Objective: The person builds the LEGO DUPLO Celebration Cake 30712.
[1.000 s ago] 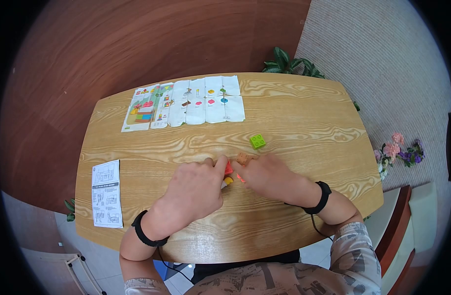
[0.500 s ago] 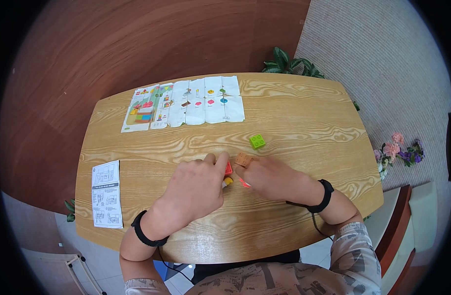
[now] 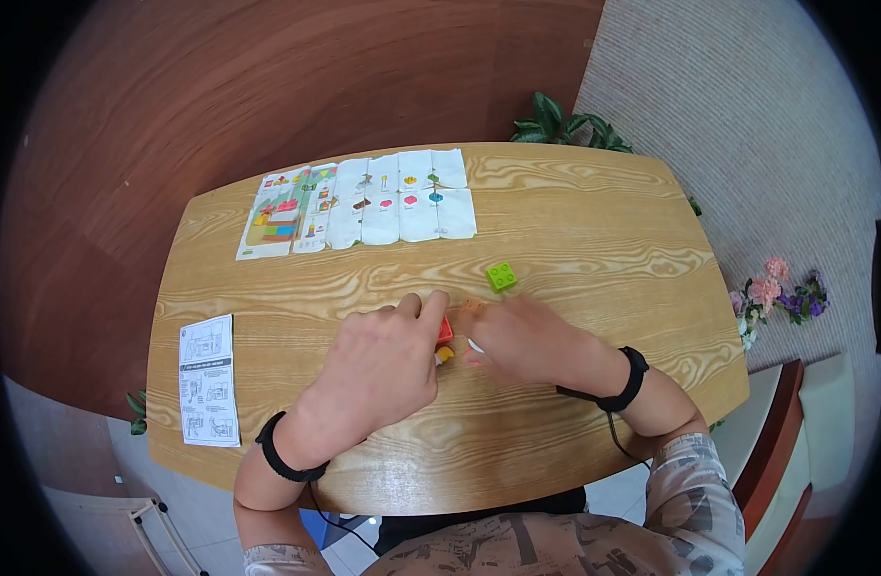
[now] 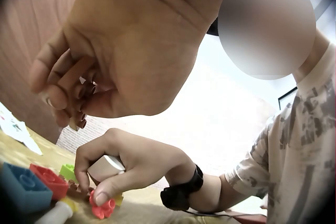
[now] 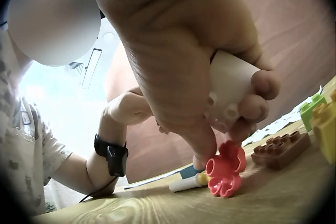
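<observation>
My left hand (image 3: 383, 360) hovers over the middle of the table, its fingers curled round a brown studded piece (image 4: 79, 79) seen in the left wrist view. My right hand (image 3: 522, 336) grips a white toy brick (image 5: 231, 79) between palm and fingers. Its thumb and fingertips are right at a red flower piece (image 5: 229, 169), which stands low at the tabletop in the right wrist view. Beside the flower lie a flat brown brick (image 5: 281, 150) and a white stick with a yellow end (image 5: 186, 183). A red brick (image 4: 50, 182) and a blue brick (image 4: 23, 188) sit side by side.
A green brick (image 3: 501, 276) lies beyond my right hand, and a yellow brick (image 5: 325, 129) shows at the right wrist view's edge. An unfolded picture sheet (image 3: 402, 221) spreads along the far side. A printed leaflet (image 3: 208, 384) lies at the left.
My right hand has shifted slightly; the white brick now shows at its fingers, and the hand covers more of the brown brick and flower piece than half a second ago. My left hand stays nearly still.
</observation>
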{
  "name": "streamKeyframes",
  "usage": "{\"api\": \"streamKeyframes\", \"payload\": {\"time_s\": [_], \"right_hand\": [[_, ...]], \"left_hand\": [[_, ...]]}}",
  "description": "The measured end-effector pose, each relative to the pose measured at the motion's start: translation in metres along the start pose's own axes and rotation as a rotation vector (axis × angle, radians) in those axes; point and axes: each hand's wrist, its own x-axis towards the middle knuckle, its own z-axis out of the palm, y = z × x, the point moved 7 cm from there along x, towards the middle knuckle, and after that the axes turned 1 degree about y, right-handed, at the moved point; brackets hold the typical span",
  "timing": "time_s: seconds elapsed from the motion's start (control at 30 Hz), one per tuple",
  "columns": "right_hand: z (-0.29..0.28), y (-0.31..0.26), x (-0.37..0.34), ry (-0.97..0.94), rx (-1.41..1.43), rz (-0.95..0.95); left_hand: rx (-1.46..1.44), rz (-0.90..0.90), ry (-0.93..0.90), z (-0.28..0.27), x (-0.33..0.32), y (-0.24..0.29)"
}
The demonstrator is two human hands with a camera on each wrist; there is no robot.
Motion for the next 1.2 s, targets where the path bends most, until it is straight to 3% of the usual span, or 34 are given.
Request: {"api": "streamKeyframes", "payload": {"time_s": [0.07, 0.17, 0.37, 1.07, 1.2], "right_hand": [[-0.007, 0.002, 0.004, 0.011, 0.036, 0.021], [-0.022, 0.017, 0.008, 0.235, -0.032, 0.087], [-0.004, 0.038, 0.01, 0.128, -0.157, 0.185], [0.003, 0.038, 0.006, 0.089, -0.078, 0.128], [-0.017, 0.036, -0.001, 0.014, -0.052, 0.235]], "left_hand": [[-0.003, 0.006, 0.005, -0.001, 0.0, 0.0], [-0.002, 0.012, 0.014, -0.001, -0.001, 0.0], [0.015, 0.017, 0.013, 0.001, 0.0, -0.001], [0.049, 0.03, -0.039, 0.008, -0.001, -0.001], [0.035, 0.038, -0.036, 0.006, -0.001, -0.001]]}}
